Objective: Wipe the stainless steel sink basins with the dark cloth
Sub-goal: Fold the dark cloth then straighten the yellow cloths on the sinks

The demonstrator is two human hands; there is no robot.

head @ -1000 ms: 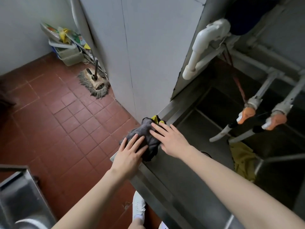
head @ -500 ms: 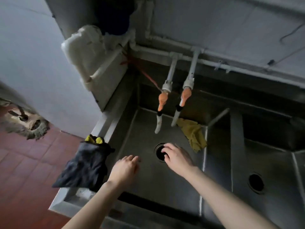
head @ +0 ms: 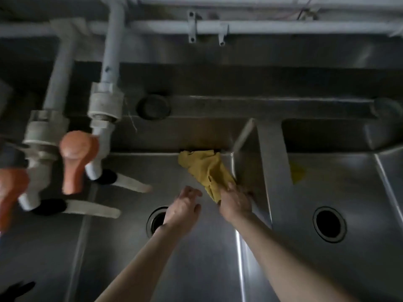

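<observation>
The right hand (head: 235, 203) has moved from the drain (head: 157, 221) to the yellow rag (head: 205, 168) at one o'clock, grip unclear. The left hand (head: 183, 211) hovers relaxed and empty. The dark cloth (head: 16, 289), seemingly at eight o'clock, lies untouched, so wiping waits.

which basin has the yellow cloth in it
The left basin, below the orange-handled taps: the yellow cloth lies in its far right corner. The right basin has none.

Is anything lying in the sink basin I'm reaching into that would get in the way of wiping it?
Yes. A yellow cloth lies in the basin's back right corner, against the divider, and the right hand holds its near end. Two taps hang over the basin's left side.
</observation>
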